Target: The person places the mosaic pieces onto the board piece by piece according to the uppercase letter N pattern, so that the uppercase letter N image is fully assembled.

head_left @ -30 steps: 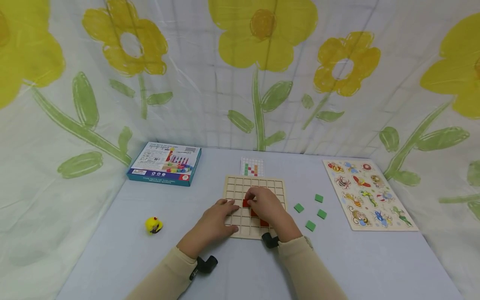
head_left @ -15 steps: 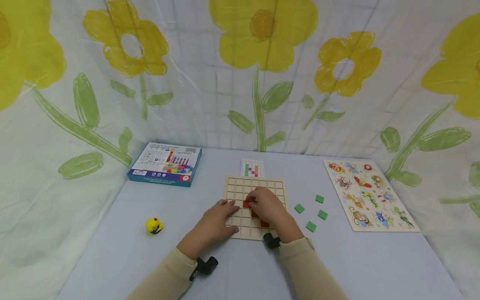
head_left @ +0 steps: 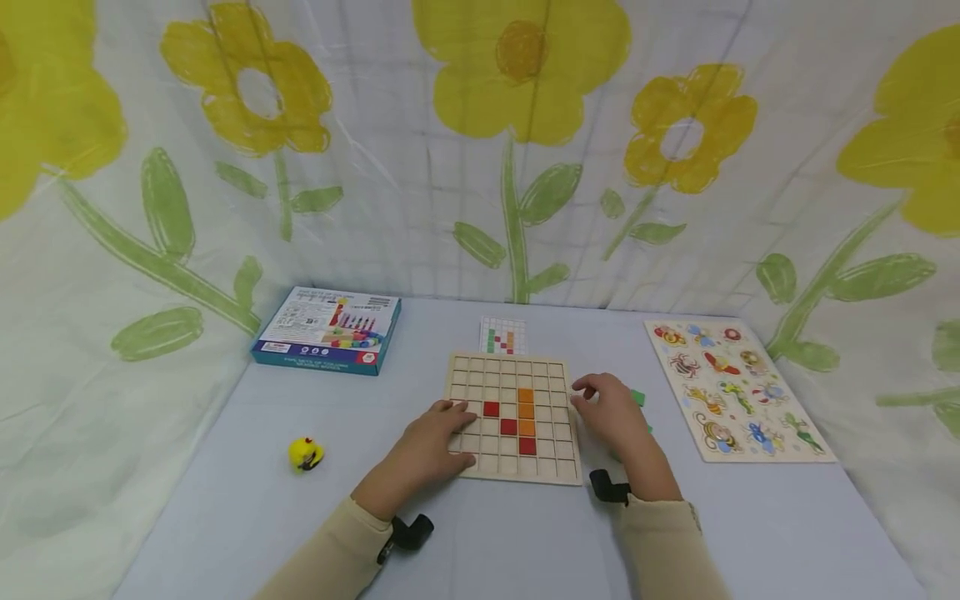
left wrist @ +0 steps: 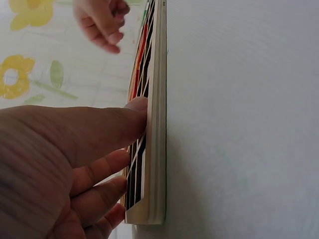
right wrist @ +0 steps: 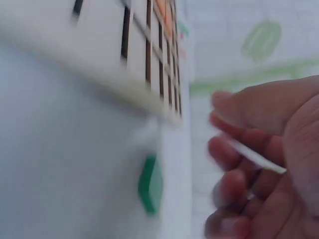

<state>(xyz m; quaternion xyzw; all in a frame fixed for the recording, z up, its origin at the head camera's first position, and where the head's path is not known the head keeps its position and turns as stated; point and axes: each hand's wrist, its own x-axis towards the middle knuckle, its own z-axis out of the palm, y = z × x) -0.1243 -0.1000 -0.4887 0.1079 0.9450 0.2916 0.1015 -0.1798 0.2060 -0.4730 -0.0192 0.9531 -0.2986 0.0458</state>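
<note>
A wooden grid board [head_left: 480,467] lies on the table. In it sit three red tiles [head_left: 508,427] stepping down to the right and a column of three orange tiles [head_left: 526,412]. My left hand [head_left: 431,442] rests on the board's left side, its thumb [left wrist: 114,124] and fingertips touching the surface. Just right of the board, my right hand [head_left: 617,417] hangs with loosely bent fingers, holding nothing visible. Green tiles [head_left: 637,397] lie under and beside it, partly hidden; one green tile [right wrist: 150,184] shows blurred in the right wrist view.
Behind the board lies a printed pattern card [head_left: 502,335]. A boxed toy set [head_left: 327,329] is at the back left, with a small yellow toy [head_left: 305,454] in front of it. An insect puzzle board [head_left: 738,392] lies on the right.
My right hand has left the upper-left red tile and moved right, off the board toward the green tiles. The orange tiles it covered now show. My left hand stays in place.
</note>
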